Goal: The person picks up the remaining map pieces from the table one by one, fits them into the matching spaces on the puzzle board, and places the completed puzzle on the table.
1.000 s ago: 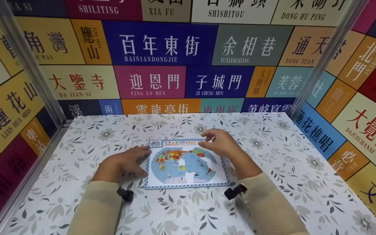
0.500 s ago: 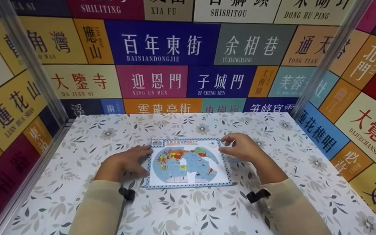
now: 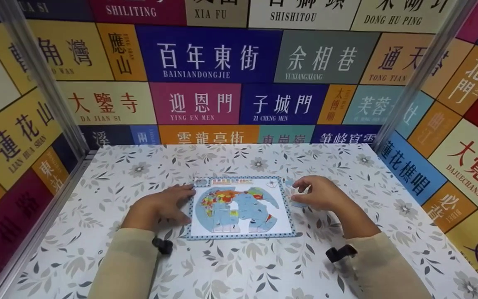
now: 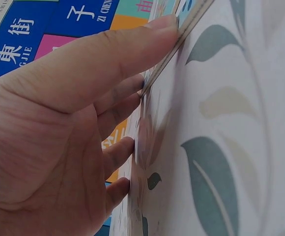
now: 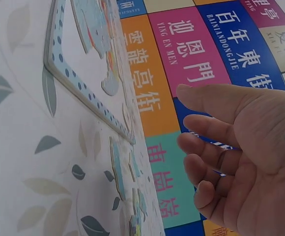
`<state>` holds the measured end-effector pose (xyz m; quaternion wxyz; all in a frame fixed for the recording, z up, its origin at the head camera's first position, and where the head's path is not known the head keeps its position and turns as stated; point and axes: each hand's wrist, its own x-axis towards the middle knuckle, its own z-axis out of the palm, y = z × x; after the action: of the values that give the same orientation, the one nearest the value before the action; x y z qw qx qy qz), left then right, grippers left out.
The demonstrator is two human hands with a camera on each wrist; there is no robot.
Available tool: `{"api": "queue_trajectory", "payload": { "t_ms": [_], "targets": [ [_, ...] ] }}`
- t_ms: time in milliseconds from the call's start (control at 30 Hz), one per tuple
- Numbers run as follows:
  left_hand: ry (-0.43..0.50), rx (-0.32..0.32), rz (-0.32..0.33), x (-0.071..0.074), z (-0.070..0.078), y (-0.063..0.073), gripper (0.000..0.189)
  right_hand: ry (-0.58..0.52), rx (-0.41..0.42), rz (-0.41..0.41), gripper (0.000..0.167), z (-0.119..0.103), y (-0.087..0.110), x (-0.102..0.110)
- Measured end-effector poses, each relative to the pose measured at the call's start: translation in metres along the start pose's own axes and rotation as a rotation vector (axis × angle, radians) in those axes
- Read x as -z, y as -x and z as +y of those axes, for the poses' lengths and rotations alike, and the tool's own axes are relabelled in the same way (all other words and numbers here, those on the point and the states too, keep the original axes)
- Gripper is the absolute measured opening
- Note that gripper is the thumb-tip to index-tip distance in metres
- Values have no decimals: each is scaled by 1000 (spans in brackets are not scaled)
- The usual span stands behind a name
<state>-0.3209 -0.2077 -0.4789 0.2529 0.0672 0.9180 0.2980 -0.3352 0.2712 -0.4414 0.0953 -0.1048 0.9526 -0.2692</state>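
Note:
A world-map jigsaw puzzle in a flat board (image 3: pixel 285 227) with a dotted blue border lies on the table. Pieces of its map (image 3: pixel 252 209) are in place, and white gaps show at the right and bottom. My left hand (image 3: pixel 160 207) rests at the board's left edge; in the left wrist view its thumb (image 4: pixel 128 44) touches that edge with the fingers extended. Right of the board, my right hand (image 3: pixel 324 195) hovers with loosely bent fingers, holding nothing. Below it, loose puzzle pieces (image 5: pixel 118 167) lie on the table, partly hidden by the hand in the head view.
A floral-patterned tabletop (image 3: pixel 239 270) surrounds the board. Panels of coloured place-name signs (image 3: pixel 195 104) stand behind and at both sides, with clear corner posts (image 3: pixel 413 79) between them.
My right hand has moved right, from over the board's top right area to beside the board, uncovering the compass corner. My left hand stays at the left edge.

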Motion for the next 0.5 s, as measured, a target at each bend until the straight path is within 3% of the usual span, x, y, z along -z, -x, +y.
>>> {"api": "queue_trajectory", "payload": {
  "t_ms": [200,500],
  "targets": [
    [17,33,-9,1,2,1,99,-5,9,-15,51,9,-4,-1],
    [-1,26,-9,1,2,2,98,-20,54,-22,42,30,-9,-4]
  ]
}}
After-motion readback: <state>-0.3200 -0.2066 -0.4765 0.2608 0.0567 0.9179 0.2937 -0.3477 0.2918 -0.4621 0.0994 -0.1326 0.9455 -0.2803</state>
